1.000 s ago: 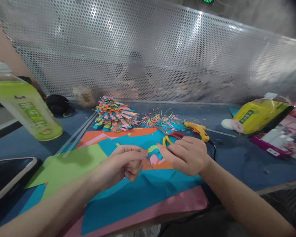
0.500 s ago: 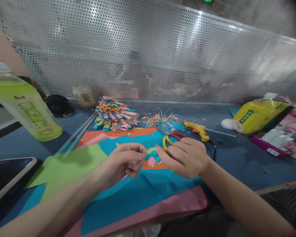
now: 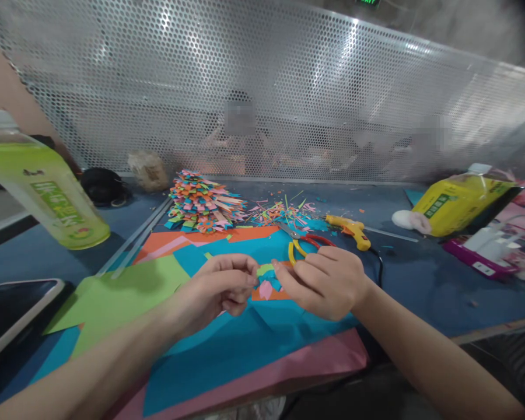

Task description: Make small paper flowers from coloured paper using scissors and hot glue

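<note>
Between my hands is a small paper strip, green along its top with blue and pink cut pieces below. My left hand pinches its left end, fingers curled. Closed on the right end is my right hand, its thumb and forefinger partly hiding the strip. Beneath lie sheets of blue paper, green paper and orange paper. Just behind my right hand rest scissors with red and yellow handles. A layered cone of colored paper pieces stands farther back.
Paper scraps lie beside a yellow glue gun. A green drink bottle and a phone are at left. On the right are a yellow bottle and a purple power strip. A perforated metal panel closes the back.
My hands have drawn slightly closer together, and the paper strip between them looks more bunched, with less of its pink showing. Everything else stays in place.
</note>
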Demonstrator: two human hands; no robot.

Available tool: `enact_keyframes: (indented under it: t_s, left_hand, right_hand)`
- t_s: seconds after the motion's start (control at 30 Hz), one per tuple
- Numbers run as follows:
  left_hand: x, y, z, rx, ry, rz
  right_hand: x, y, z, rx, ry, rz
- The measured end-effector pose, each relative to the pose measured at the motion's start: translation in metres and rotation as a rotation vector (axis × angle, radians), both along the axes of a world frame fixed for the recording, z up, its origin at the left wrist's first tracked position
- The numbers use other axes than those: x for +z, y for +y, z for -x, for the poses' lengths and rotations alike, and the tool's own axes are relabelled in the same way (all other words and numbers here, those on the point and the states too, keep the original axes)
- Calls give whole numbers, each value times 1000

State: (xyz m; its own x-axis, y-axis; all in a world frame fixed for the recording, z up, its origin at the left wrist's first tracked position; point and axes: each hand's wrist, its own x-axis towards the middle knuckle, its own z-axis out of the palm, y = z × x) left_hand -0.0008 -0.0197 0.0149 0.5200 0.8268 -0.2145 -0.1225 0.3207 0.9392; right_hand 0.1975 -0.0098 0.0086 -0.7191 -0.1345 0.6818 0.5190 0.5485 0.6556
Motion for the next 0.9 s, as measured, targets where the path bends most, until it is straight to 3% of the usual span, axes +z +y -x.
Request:
enact_keyframes:
  t_s: [0.9]
  left_hand:
    - [-1, 0, -1, 2, 48, -18]
  right_hand:
    - [0, -2, 1, -13, -50, -24]
